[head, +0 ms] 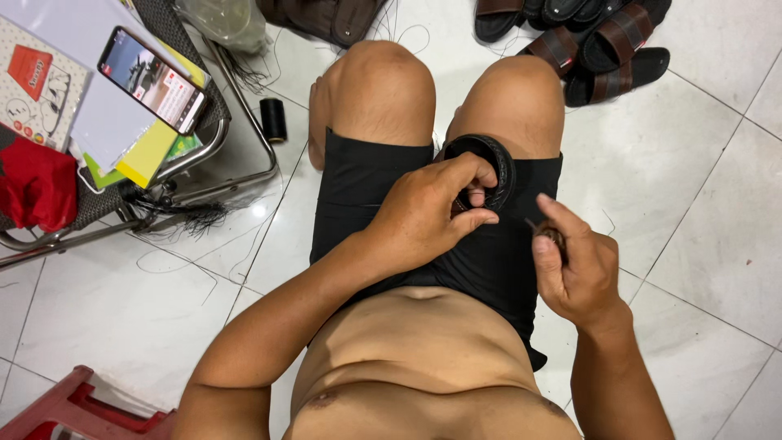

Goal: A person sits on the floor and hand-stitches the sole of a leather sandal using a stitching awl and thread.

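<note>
The white tiled floor [700,244] fills the view, with a metal-framed chair [204,155] at the left carrying papers, a red cloth [37,183] and one lit smartphone [155,80]. At the top right lies a heap of dark brown strapped sandals [599,41], at least three, though the pile is too tangled to count surely. One black spool of thread [274,119] stands on the floor beside the chair.

The person sits with a black curved leather sandal strap [498,163] resting on the right thigh, its loop arching away from the body. The left hand [428,216] is nearer to it: thumb and fingers closed, pinching the strap's near edge. The right hand [574,265] is just beside it, to the right and slightly closer to the body, fingers curled around a small brown-handled tool [552,236], apparently an awl, whose tip points left toward the strap.
</note>
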